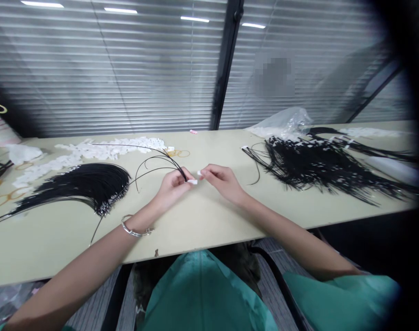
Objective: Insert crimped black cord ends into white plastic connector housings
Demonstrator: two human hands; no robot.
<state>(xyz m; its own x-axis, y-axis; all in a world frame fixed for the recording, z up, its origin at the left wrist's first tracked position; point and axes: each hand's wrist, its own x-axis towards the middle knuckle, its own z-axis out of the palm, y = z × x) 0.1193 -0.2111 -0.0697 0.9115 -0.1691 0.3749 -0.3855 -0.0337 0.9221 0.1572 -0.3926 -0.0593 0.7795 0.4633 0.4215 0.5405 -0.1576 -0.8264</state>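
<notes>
My left hand, closed, grips a few thin black wires that arc up and back to the left. A small white piece sticks out at its fingertips, where the wires end. Just to the right, my right hand is closed in a pinch on another small white piece. The two hands are close together but apart, above the middle of the table.
Black wires with metallic tips lie on the left, before scattered white pieces. On the right are a large tangle of black wires and a clear plastic bag. Yellow-handled scissors lie far left.
</notes>
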